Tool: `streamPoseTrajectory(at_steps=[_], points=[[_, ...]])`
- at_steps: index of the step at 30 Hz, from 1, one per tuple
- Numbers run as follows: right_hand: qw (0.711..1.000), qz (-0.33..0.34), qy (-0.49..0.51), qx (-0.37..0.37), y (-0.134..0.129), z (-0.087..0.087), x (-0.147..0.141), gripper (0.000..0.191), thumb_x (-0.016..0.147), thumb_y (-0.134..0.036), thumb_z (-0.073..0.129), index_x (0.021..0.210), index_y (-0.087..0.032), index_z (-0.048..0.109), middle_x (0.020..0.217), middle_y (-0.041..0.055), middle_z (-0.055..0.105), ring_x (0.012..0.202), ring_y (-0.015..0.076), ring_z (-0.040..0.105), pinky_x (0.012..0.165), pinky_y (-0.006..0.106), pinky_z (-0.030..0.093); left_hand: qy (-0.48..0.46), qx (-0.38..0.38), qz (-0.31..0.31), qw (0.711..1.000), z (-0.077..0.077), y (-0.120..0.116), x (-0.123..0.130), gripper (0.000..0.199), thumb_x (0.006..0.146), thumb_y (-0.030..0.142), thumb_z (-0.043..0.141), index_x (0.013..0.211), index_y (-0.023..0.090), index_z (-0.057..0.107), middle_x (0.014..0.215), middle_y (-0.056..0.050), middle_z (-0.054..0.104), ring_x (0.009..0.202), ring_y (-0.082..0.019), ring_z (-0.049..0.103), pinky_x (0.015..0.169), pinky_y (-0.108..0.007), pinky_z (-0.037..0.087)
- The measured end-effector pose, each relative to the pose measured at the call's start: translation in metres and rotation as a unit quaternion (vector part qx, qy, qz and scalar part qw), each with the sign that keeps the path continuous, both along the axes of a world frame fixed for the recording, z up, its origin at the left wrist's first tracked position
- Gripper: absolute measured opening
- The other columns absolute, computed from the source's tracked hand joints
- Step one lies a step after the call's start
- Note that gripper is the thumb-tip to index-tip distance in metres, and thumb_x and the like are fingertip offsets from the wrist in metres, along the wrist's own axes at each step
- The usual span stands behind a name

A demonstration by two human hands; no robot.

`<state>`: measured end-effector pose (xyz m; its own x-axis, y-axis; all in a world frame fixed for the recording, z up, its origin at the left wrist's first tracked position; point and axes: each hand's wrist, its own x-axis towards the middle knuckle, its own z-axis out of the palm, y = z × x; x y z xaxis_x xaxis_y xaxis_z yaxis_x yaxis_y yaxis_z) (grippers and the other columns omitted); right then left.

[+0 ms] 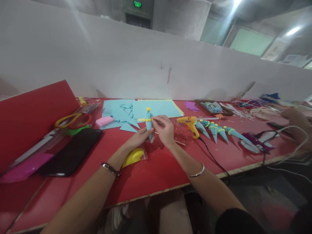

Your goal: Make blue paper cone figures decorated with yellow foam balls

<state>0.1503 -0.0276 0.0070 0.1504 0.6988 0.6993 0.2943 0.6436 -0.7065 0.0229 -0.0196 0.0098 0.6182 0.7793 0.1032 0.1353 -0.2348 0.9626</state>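
Note:
A slim blue paper cone (149, 125) is held upright, tip down, in front of me, with a yellow ball on top and a yellow band (148, 120) round its middle. My left hand (140, 136) closes round the lower part of the cone. From the other side, the fingertips of my right hand (164, 128) pinch the end of the yellow band against the cone. Beneath my left wrist lies a yellow piece in a clear bag (133, 157). A yellow glue gun (191, 125) rests to the right of my right hand.
Blue paper sheets (156, 108) and cut scraps lie behind my hands. Left are scissors (69, 121), a black phone (73, 152) and a pink block (104, 121). Right are several finished blue cones (214, 130), a tray (214, 107), cables and another person's arm (298, 126).

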Motion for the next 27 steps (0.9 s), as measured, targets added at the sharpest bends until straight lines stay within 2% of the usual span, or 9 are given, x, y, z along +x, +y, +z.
streamPoseTrajectory(at_steps=[6, 11, 17, 23, 27], points=[[0.999, -0.004, 0.036, -0.01, 0.0022, -0.0028, -0.0019, 0.022, 0.075, -0.02, 0.054, 0.096, -0.022, 0.057, 0.083, 0.0009, 0.053, 0.076, 0.0114, 0.056, 0.069, 0.024, 0.05, 0.006, 0.006, -0.01, 1.0, -0.0025, 0.0007, 0.0007, 0.041, 0.083, 0.045, 0.035, 0.057, 0.016, 0.048, 0.052, 0.002, 0.047, 0.049, -0.008, 0.037, 0.053, -0.022, 0.032], [1.0, 0.003, 0.005, 0.007, 0.0006, -0.0008, -0.0009, 0.006, 0.076, -0.02, 0.052, 0.079, -0.02, 0.057, 0.081, 0.0008, 0.053, 0.074, 0.0108, 0.055, 0.067, 0.023, 0.048, 0.002, 0.016, -0.01, 1.0, -0.0019, 0.0002, 0.0001, 0.04, 0.082, 0.045, 0.035, 0.057, 0.016, 0.045, 0.052, 0.003, 0.045, 0.051, -0.009, 0.037, 0.053, -0.022, 0.031], [1.0, 0.009, 0.029, -0.008, 0.0009, -0.0012, -0.0017, 0.009, 0.078, -0.025, 0.05, 0.079, -0.02, 0.057, 0.081, 0.0008, 0.053, 0.075, 0.0116, 0.055, 0.066, 0.023, 0.046, -0.005, 0.024, -0.012, 1.0, -0.0002, -0.0003, 0.0002, 0.041, 0.081, 0.048, 0.035, 0.055, 0.017, 0.04, 0.05, 0.005, 0.037, 0.05, -0.008, 0.033, 0.054, -0.023, 0.031], [0.992, 0.04, 0.1, -0.06, 0.0049, -0.0032, -0.0033, 0.011, 0.074, -0.03, 0.055, 0.076, -0.019, 0.056, 0.08, 0.0002, 0.053, 0.075, 0.0116, 0.054, 0.068, 0.024, 0.044, -0.014, 0.026, -0.019, 0.999, -0.0026, 0.0015, 0.0008, 0.043, 0.079, 0.054, 0.036, 0.055, 0.018, 0.038, 0.05, 0.005, 0.036, 0.05, -0.008, 0.032, 0.053, -0.024, 0.029], [0.971, 0.085, 0.188, -0.117, 0.0068, -0.0055, -0.0062, 0.016, 0.07, -0.031, 0.058, 0.08, -0.019, 0.054, 0.079, -0.0012, 0.054, 0.076, 0.0108, 0.053, 0.072, 0.024, 0.043, -0.022, 0.02, -0.023, 0.999, -0.0053, 0.0033, 0.0013, 0.044, 0.078, 0.056, 0.036, 0.056, 0.018, 0.038, 0.05, 0.005, 0.036, 0.049, -0.008, 0.032, 0.051, -0.024, 0.029]])
